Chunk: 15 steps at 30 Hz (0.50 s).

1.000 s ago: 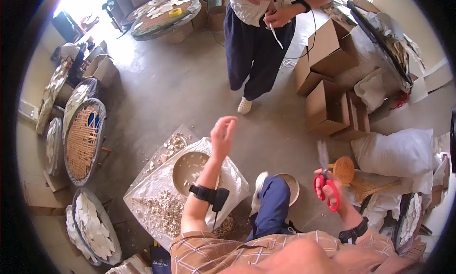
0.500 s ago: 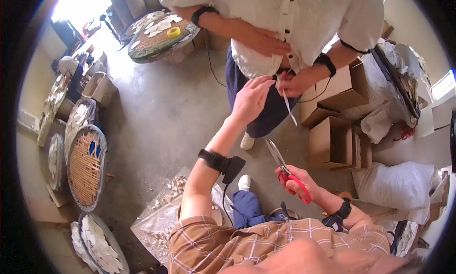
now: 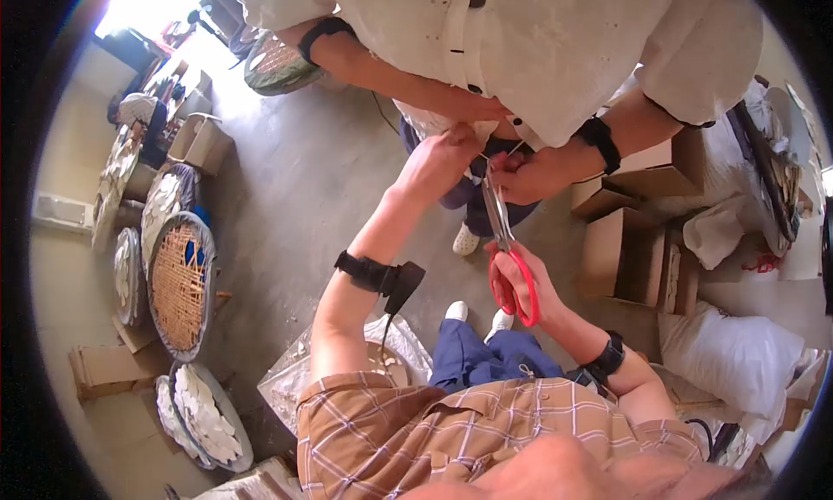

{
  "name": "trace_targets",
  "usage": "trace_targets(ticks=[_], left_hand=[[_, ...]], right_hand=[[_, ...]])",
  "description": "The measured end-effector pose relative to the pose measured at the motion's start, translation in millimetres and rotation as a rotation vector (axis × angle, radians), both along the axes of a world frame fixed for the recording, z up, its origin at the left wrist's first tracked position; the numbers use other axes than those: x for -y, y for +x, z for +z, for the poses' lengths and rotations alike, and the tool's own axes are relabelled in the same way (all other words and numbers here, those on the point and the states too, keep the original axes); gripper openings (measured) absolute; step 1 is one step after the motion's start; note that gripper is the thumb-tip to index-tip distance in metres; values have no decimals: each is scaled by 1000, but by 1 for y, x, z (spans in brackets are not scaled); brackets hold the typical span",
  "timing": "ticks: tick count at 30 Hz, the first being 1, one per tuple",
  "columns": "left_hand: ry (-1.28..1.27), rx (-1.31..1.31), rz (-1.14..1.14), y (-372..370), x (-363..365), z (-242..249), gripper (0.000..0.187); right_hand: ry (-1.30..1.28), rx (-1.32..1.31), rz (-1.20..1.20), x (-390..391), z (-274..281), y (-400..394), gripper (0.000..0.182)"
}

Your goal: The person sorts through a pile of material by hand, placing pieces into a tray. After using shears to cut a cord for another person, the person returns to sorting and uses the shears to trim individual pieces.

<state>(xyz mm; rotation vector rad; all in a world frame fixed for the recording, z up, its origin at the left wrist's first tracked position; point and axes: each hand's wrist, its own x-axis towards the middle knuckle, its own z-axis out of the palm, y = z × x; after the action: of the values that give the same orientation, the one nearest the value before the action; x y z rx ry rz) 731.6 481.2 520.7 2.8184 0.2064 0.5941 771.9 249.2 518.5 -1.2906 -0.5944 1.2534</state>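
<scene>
Red-handled scissors (image 3: 505,236) were gripped by the handles in a person's right hand (image 3: 528,279), the blades angled up toward the waist of a co-worker (image 3: 555,49) in a white shirt, whose figure was cut off by the frame's top edge. Whether the blades were parted could not be told, their tips being crowded among fingers. The person's left hand (image 3: 442,163) was held at the shirt's hem with its fingers bent; whether anything was pinched there could not be made out. A thin pale strand (image 3: 517,147) was glimpsed beside the co-worker's left hand (image 3: 529,177), its ends lost from sight, while the co-worker's right hand (image 3: 477,110) was laid across the shirt front. Below, a plastic sheet (image 3: 291,374) was partly covered by the person's left forearm (image 3: 340,326), and a bowl (image 3: 397,372) on it was mostly hidden. Open cardboard boxes (image 3: 612,253) were grouped at right above a white sack (image 3: 737,357). At left, a round woven panel (image 3: 178,287) was stood on edge, and the far upper corner was washed out by glare.
</scene>
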Motion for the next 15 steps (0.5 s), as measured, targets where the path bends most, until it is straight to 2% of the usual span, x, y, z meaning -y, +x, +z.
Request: trace_targets(ticks=[3, 13, 15], left_hand=[[-75, 89, -31, -3, -1, 8, 14], [-137, 76, -15, -6, -14, 5, 12], [-224, 182, -50, -7, -15, 6, 10]], right_hand=[[-46, -68, -51, -8, 0, 1, 33], [-101, -57, -90, -33, -5, -7, 30], [-108, -72, -133, -41, -4, -8, 32]])
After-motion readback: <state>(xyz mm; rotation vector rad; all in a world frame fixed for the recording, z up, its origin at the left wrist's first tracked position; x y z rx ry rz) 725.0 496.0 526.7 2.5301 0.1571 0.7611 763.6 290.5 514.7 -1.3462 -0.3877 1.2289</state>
